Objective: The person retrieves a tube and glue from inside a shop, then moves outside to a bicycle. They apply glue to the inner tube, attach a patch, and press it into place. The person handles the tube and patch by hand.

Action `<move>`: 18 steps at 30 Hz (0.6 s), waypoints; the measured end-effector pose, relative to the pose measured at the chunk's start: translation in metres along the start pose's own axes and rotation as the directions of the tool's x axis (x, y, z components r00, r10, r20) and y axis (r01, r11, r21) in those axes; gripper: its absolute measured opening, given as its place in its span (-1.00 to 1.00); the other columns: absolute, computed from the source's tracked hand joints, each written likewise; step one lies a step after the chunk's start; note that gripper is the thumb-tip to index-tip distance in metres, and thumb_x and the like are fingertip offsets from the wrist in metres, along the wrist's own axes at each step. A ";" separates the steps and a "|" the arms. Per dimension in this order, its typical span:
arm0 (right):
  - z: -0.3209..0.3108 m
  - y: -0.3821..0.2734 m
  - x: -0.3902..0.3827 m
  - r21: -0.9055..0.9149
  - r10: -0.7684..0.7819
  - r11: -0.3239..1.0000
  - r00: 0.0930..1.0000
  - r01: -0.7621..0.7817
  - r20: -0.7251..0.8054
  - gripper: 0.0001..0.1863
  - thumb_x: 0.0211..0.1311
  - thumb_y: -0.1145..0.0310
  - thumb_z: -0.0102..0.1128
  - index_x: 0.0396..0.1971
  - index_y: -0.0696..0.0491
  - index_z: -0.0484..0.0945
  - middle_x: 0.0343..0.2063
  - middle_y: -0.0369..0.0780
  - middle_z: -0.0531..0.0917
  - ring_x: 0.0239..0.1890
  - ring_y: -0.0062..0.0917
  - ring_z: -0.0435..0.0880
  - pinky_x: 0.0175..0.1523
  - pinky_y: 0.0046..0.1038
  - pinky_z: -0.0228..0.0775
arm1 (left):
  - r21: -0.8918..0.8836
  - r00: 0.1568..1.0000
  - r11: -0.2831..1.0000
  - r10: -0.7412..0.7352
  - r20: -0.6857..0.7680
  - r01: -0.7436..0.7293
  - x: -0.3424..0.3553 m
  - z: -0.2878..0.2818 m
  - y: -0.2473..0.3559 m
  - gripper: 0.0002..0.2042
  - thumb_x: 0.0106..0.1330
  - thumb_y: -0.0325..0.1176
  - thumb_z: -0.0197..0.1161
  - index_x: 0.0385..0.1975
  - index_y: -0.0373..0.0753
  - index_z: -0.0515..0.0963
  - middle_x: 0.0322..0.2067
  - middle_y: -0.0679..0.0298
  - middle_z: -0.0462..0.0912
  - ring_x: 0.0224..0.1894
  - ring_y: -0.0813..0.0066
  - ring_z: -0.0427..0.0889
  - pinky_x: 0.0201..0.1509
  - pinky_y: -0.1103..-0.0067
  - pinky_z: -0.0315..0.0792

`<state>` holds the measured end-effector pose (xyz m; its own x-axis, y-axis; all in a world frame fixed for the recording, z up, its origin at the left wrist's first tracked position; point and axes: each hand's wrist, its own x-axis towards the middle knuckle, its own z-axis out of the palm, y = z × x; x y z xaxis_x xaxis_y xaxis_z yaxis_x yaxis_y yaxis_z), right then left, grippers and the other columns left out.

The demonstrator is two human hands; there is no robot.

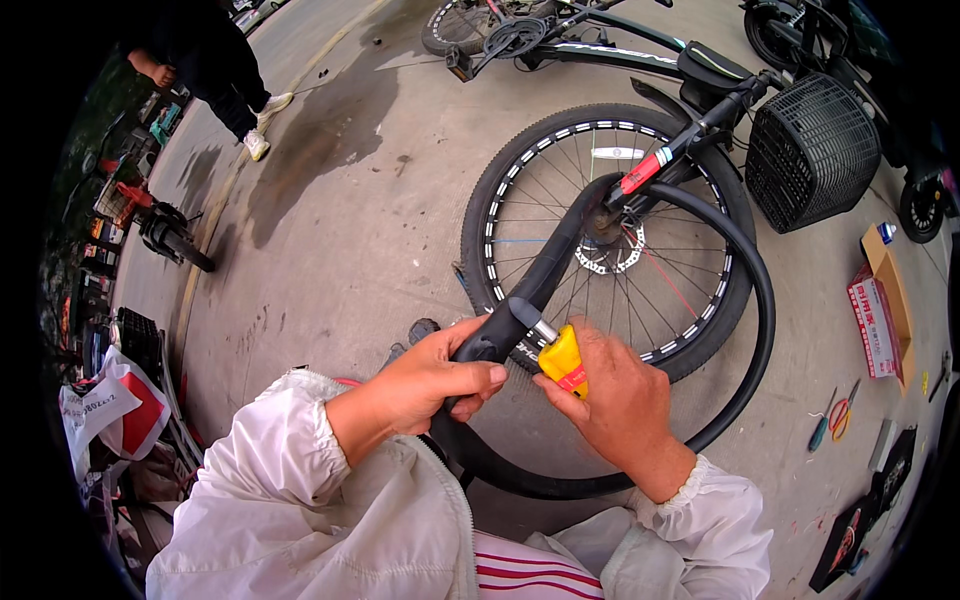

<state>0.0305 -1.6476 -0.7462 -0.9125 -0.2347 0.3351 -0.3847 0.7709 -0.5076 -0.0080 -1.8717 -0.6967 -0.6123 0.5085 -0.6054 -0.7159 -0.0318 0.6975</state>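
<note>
My left hand (440, 375) grips a flattened stretch of a black inner tube (530, 280) from below, thumb across it. My right hand (620, 415) is closed on a yellow-handled tool (560, 358), whose metal shaft and grey head rest on the tube just beyond my left hand; the fingers look slightly blurred. The tube loops round to the right and back under my hands. Behind it lies a bicycle wheel (485, 220) with a disc rotor (590, 262), attached to a fork (650, 165) with a red label.
A black wire basket (810, 150), an open cardboard box (875, 325), scissors (842, 412), a screwdriver (820, 428) and a black tool case (838, 540) lie rightward. A bicycle frame (610, 58) lies beyond. A person (215, 70) stands upper left, near a parked vehicle (165, 230).
</note>
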 end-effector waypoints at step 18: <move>0.006 -0.013 -0.008 0.152 0.038 0.988 0.999 -0.039 0.012 -0.29 -0.03 0.10 0.50 0.08 0.14 0.43 -0.30 -0.13 0.63 -0.38 -0.30 0.69 -0.35 -0.36 0.53 | -0.292 0.993 0.956 -0.007 0.116 0.041 0.004 -0.009 -0.001 -0.55 0.27 -0.06 0.19 0.05 -0.16 0.32 -0.43 0.22 0.40 -0.64 0.65 0.22 -0.60 0.69 0.17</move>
<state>0.0423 -1.6590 -0.7467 -0.9279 -0.2127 0.3063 -0.3656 0.6808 -0.6347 -0.0130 -1.8777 -0.7030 -0.5642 0.6052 -0.5615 -0.8071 -0.2609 0.5297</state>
